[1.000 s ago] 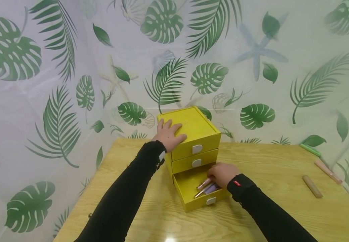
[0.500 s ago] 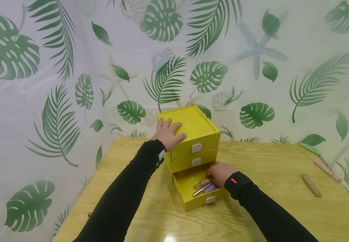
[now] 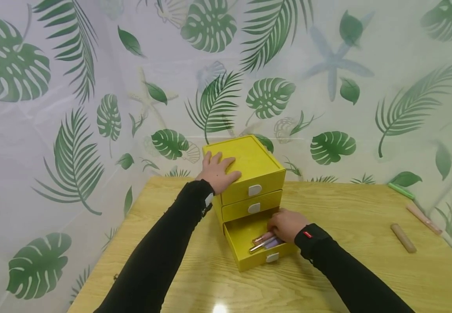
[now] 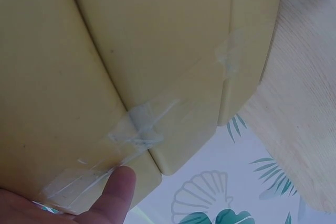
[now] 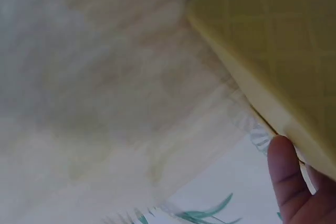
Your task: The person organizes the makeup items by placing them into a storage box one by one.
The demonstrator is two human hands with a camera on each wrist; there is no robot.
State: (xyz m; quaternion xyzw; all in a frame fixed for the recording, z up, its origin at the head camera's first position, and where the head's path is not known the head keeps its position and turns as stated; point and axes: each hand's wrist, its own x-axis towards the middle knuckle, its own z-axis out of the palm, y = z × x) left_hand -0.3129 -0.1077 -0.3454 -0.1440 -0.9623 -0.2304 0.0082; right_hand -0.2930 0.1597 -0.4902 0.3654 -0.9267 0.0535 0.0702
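A yellow drawer cabinet (image 3: 251,202) stands on the table, its lowest drawer (image 3: 245,262) pulled out. My left hand (image 3: 215,174) rests spread on its top left edge; in the left wrist view one finger (image 4: 119,192) touches the taped side panel (image 4: 173,66). Over the right part of the drawer, my right hand (image 3: 287,224) reaches inside, bent fingers beside a pink pen-like stick (image 3: 263,237), a silver one (image 3: 261,246) and a purple one (image 3: 274,244). Its fingertips are hidden there. The right wrist view has a finger (image 5: 286,166) at a yellow edge.
On the table's right side lie a thick brown stick (image 3: 403,238), a pink pen-like stick (image 3: 424,219) and a green one (image 3: 400,191). Two upper drawers with white pulls (image 3: 254,190) are closed. A leaf-print wall covering (image 3: 327,108) stands behind the table.
My right hand shifts slightly left, then slightly back to the right, inside the drawer. The sticks there move a little to the left. My left hand stays on the cabinet top.
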